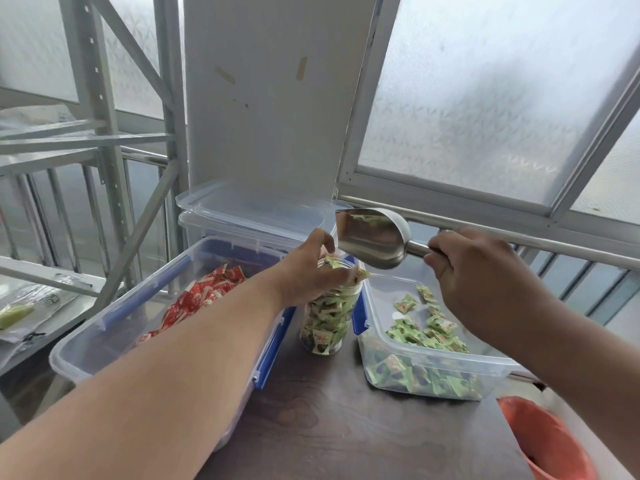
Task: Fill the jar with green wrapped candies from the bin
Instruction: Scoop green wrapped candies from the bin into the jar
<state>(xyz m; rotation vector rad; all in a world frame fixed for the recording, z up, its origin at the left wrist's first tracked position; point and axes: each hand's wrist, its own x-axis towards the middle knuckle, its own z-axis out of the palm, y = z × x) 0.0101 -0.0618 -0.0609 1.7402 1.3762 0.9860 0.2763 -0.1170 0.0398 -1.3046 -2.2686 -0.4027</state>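
Presently, a clear cylindrical plastic jar (327, 318) stands upright on the dark wood-grain desk (346, 427), between a clear plastic bin of red wrapped candies (152, 306) on the left and a clear plastic bin of green wrapped candies (429, 344) on the right. The jar is filled nearly to its mouth with green wrapped candies (325, 323), and a few sit at the rim. The left hand (311, 268) reaches across the red bin and its fingers (343, 277) are curled around the jar's upper part, holding it. The right hand (485, 275) has its fingers closed on the handle of a polished metal scoop (372, 237), held just above and to the right of the jar mouth, bowl towards the jar; some green candies show inside the bowl. The green bin is partly emptied, with bare floor at its far end. Behind the jar, a clear lidded container (252, 216) rests against a white panel (270, 88). An orange plastic vessel (540, 441) sits at the desk's near right edge.
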